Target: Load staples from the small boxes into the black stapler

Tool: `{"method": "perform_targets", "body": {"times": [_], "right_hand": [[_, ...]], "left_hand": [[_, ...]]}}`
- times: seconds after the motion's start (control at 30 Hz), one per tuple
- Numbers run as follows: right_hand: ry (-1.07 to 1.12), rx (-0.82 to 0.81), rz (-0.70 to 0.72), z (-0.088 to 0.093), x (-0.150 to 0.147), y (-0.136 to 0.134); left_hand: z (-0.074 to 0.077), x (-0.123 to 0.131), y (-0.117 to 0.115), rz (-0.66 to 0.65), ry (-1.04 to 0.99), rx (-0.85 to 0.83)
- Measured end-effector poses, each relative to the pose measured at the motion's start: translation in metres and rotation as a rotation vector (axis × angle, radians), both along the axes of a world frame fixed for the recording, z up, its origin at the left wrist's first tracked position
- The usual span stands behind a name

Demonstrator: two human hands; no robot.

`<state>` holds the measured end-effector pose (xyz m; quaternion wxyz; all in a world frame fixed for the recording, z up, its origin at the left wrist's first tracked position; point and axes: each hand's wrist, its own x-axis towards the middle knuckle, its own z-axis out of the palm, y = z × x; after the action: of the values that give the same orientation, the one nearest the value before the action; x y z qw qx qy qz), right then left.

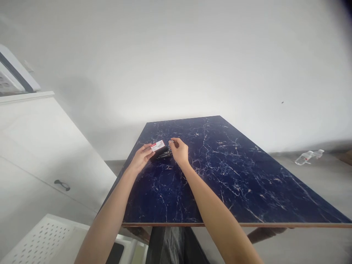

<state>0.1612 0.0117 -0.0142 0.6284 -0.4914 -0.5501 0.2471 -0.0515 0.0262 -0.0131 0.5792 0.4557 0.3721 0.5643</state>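
Both my arms reach out over a dark blue marble-pattern table (220, 176). My left hand (143, 157) pinches a small white card with a red mark (157, 145) above a black wallet-like object (162, 153) lying on the table. My right hand (179, 151) is closed with its fingertips at the card's right edge and over the black object; what it grips is too small to make out.
A white cabinet with a dark handle (62, 185) stands to the left. A white perforated plastic piece (44, 240) lies low at the left. An empty clear plastic bottle (308, 157) lies on the grey floor at the right. A plain white wall is behind.
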Motion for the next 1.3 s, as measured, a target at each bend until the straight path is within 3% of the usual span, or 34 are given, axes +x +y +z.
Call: {"method": "perform_targets", "body": {"times": [0.27,0.43,0.7,0.83,1.13,1.3], "right_hand": [[-0.015,-0.009,0.120,-0.001,-0.004,-0.001],[-0.026,-0.041,0.169,-0.003,-0.005,-0.001],[0.318,-0.007,0.075,-0.002,-0.002,0.004],[0.422,-0.002,0.111,0.000,-0.001,0.005],[0.216,0.002,-0.008,0.001,-0.005,0.002],[0.226,0.036,0.030,0.002,-0.006,0.002]], "left_hand": [[0.001,0.002,-0.007,-0.092,0.052,0.008],[0.004,0.004,-0.013,-0.242,-0.010,0.011],[0.003,0.006,-0.009,-0.083,-0.116,-0.048],[0.004,0.009,-0.008,-0.032,-0.102,-0.064],[-0.001,0.014,-0.007,0.008,-0.101,-0.050],[-0.001,0.018,-0.008,0.014,-0.122,-0.046]]}}
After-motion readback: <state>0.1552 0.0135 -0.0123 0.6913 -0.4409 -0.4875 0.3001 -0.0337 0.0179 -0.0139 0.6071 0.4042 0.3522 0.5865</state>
